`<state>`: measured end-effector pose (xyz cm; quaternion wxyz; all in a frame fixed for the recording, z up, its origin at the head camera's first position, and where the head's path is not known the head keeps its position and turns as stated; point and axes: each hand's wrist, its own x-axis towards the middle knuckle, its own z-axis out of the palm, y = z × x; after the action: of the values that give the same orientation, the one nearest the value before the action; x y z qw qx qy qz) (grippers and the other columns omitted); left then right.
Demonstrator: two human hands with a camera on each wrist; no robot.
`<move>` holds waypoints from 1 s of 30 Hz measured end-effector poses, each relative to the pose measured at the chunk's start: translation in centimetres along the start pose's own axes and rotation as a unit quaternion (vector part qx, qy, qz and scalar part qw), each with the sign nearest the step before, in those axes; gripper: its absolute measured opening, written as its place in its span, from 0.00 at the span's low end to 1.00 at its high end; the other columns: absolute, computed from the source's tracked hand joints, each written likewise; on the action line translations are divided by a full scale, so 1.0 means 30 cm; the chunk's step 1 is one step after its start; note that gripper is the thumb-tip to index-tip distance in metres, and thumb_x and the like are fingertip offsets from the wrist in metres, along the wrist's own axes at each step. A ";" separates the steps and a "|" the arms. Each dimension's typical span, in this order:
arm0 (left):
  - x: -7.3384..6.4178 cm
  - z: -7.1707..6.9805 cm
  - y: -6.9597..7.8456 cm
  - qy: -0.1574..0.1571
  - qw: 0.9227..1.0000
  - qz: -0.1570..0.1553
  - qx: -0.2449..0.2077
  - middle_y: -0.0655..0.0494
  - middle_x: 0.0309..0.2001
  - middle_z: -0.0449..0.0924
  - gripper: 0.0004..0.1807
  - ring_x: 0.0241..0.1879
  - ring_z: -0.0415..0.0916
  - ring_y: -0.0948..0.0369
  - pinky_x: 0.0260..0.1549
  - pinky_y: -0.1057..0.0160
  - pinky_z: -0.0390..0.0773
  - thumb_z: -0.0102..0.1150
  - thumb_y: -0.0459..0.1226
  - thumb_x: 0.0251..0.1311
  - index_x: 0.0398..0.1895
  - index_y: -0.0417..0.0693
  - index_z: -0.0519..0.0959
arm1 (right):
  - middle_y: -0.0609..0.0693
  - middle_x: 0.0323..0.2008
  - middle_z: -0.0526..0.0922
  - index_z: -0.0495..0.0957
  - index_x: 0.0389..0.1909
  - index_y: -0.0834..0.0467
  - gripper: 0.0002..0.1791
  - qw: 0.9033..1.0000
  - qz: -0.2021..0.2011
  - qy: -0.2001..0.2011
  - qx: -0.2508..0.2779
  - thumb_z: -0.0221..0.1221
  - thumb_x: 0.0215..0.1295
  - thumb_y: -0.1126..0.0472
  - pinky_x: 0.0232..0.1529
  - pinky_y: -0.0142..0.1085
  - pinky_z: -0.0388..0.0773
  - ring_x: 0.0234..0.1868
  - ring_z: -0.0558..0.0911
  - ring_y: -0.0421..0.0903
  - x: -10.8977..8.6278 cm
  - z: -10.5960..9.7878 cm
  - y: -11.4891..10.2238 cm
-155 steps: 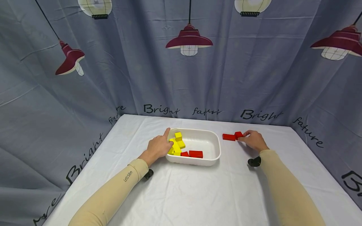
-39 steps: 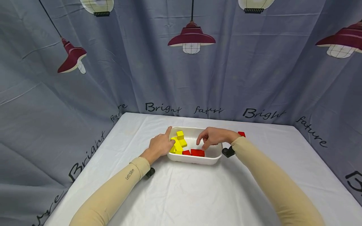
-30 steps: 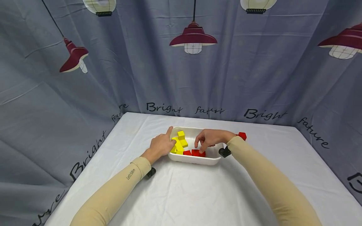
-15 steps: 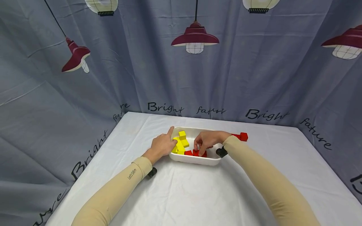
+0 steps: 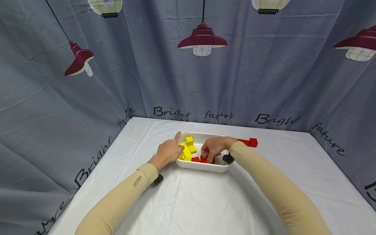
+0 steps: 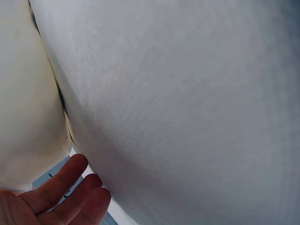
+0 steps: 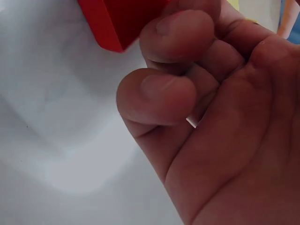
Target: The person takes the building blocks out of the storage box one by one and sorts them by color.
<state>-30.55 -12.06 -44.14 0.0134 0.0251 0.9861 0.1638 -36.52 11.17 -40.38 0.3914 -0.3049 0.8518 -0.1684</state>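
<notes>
A white tray (image 5: 202,167) holds several yellow blocks (image 5: 186,152) at its left end and red blocks near its front wall. My left hand (image 5: 168,150) grips the tray's left end, thumb inside over the rim. In the left wrist view, the left hand's other fingers (image 6: 70,187) lie along the outer wall. Inside the tray, my right hand (image 5: 215,147) pinches a red block (image 5: 203,159), partly hidden by thumb and fingers. A smaller red block (image 5: 195,159) lies just left of it. In the right wrist view, a red block (image 7: 112,23) shows beyond the curled fingers.
More red blocks (image 5: 253,142) lie on the table behind the right wrist, partly covered by it. White cloth (image 5: 188,202) covers the table. A grey printed curtain (image 5: 164,81) hangs behind the table.
My right hand has moved left from the red blocks on the table into the tray, and its thumb and fingers have closed on a red block. The left hand has kept its place.
</notes>
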 end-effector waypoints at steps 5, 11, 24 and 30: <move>0.000 0.005 -0.002 0.000 1.000 0.003 0.003 0.45 0.46 0.84 0.39 0.34 0.76 0.54 0.37 0.52 0.77 0.45 0.52 0.70 0.81 0.57 0.48 | 0.44 0.23 0.73 0.81 0.34 0.53 0.09 1.000 0.010 0.000 -0.003 0.71 0.55 0.60 0.25 0.30 0.62 0.24 0.69 0.41 0.001 -0.001 -0.002; 0.003 0.006 -0.004 0.004 1.000 0.003 0.000 0.46 0.42 0.83 0.39 0.33 0.75 0.54 0.35 0.53 0.76 0.45 0.52 0.70 0.81 0.57 0.49 | 0.45 0.23 0.74 0.83 0.34 0.53 0.09 1.000 0.017 0.014 0.006 0.72 0.54 0.58 0.25 0.30 0.61 0.22 0.68 0.43 0.001 -0.008 0.017; 0.002 0.004 -0.001 0.003 1.000 0.004 0.002 0.46 0.44 0.83 0.39 0.33 0.76 0.54 0.35 0.53 0.77 0.45 0.52 0.70 0.81 0.57 0.49 | 0.45 0.24 0.71 0.79 0.35 0.54 0.10 1.000 0.013 -0.010 -0.003 0.69 0.54 0.63 0.26 0.30 0.63 0.23 0.68 0.42 -0.013 -0.006 0.002; 0.003 0.006 -0.001 0.002 1.000 0.004 0.005 0.46 0.44 0.83 0.39 0.33 0.76 0.55 0.35 0.53 0.77 0.45 0.52 0.70 0.81 0.58 0.49 | 0.45 0.24 0.73 0.79 0.35 0.54 0.10 1.000 0.021 -0.005 -0.003 0.70 0.53 0.64 0.26 0.30 0.64 0.25 0.70 0.42 -0.011 -0.003 -0.001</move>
<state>-30.63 -12.04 -44.32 0.0110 0.0291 0.9868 0.1591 -36.41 11.36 -40.12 0.3978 -0.2887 0.8567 -0.1562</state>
